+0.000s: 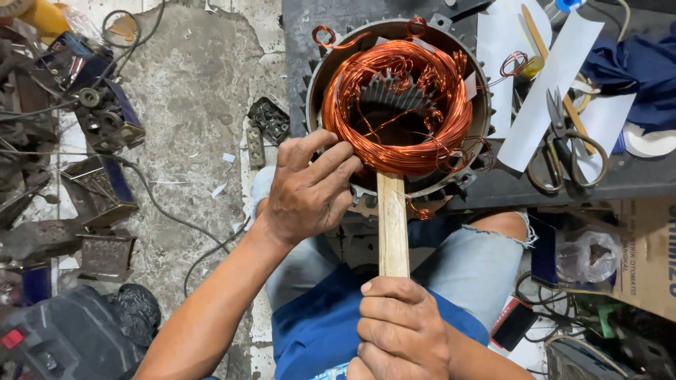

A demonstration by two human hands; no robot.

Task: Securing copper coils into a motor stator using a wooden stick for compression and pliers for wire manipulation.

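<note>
One round motor stator (398, 98), grey ribbed metal housing, packed with glossy copper wire coils (394, 112) in thick looped bundles, resting on edge of dark table (507, 186). Two bare hands at work below it: left hand (310, 190) pressed against stator's lower left rim, fingers together and touching copper bundle; right hand (401, 327) lower down, closed in a fist around one pale wooden stick (392, 222), flat and straight, upper end tucked under the coils. Off to the right on the table, several white paper strips (556, 77), smooth and long. One pair of scissors (563, 151), dull metal, lying just beside the strips. One small grey slotted block (267, 118) on cracked concrete floor (190, 105).
</note>
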